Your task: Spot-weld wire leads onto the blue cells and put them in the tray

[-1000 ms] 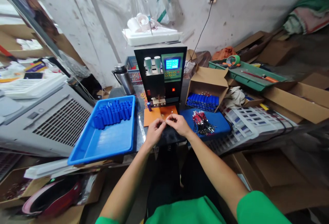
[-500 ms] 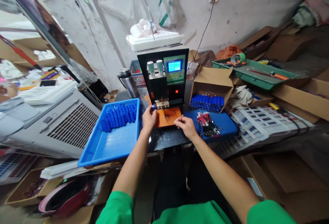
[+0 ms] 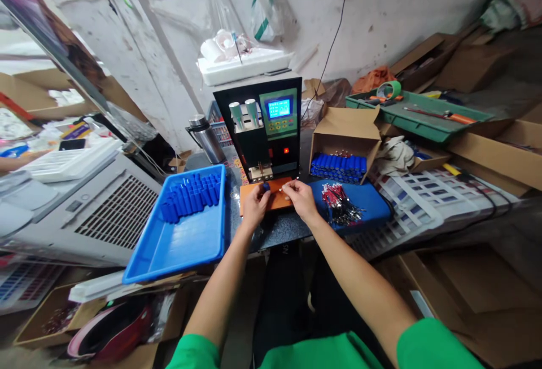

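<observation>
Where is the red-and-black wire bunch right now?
In the head view, the wire bunch lies on the flat blue surface, right of the right hand and in front of the open cardboard box.

Site: small assembly workshop. Evidence: a black machine [image 3: 277, 157] with lit display [image 3: 279, 108] stood on a dark tabletop [image 3: 277, 234], centre of frame. Blue cylinders [image 3: 190, 194] stood in rows in a blue tray [image 3: 186, 250], left of centre; more lay stacked in an open carton [image 3: 351, 123], right of centre, near a bundle of red and black leads [image 3: 339, 202]. Upper right, a green tray [image 3: 427, 103] held a tape roll [image 3: 397, 88] and an orange-handled tool [image 3: 460, 118]. The wall [image 3: 311, 25] behind was marked; cardboard boxes [image 3: 461, 301] crowded the lower corners.
</observation>
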The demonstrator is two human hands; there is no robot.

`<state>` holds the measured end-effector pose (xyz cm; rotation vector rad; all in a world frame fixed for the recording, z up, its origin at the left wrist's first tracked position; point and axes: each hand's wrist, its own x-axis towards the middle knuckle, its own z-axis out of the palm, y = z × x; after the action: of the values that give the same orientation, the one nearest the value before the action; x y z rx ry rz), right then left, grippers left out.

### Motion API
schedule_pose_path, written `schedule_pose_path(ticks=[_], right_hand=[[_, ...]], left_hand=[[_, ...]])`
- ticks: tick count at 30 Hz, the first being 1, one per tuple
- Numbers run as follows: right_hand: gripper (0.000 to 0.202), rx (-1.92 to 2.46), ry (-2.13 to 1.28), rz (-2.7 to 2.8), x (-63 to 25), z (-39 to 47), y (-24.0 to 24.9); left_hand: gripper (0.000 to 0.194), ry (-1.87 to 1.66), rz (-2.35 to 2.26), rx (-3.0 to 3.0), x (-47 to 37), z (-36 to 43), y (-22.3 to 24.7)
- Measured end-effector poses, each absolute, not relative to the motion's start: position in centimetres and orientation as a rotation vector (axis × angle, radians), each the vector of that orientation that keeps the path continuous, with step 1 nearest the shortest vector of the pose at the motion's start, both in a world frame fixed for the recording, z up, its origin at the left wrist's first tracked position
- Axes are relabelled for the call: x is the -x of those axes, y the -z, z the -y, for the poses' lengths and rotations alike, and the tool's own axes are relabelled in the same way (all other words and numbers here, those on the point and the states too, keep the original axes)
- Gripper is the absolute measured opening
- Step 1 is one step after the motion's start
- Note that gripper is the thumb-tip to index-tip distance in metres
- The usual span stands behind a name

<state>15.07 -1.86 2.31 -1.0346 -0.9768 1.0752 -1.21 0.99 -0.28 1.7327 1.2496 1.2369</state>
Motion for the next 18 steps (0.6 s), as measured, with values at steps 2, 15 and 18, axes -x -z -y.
schedule_pose_path(ticks=[2, 15, 18], right_hand=[[0.024, 1.031, -1.069, 0.991, -14.4, 0.9, -2.5], [0.018, 1.239, -0.950, 1.225, -11.7, -2.0, -1.9], [0.018, 1.254, -0.915, 1.237, -11.7, -2.0, -1.8]], left_hand=[[0.030, -1.246, -1.255, -1.736, 1.2, -0.9, 0.3], [0.032, -1.259, -1.342, -1.752, 0.9, -0.5, -0.2], [0.032, -1.273, -1.336, -1.760, 1.0, -0.6, 0.0]])
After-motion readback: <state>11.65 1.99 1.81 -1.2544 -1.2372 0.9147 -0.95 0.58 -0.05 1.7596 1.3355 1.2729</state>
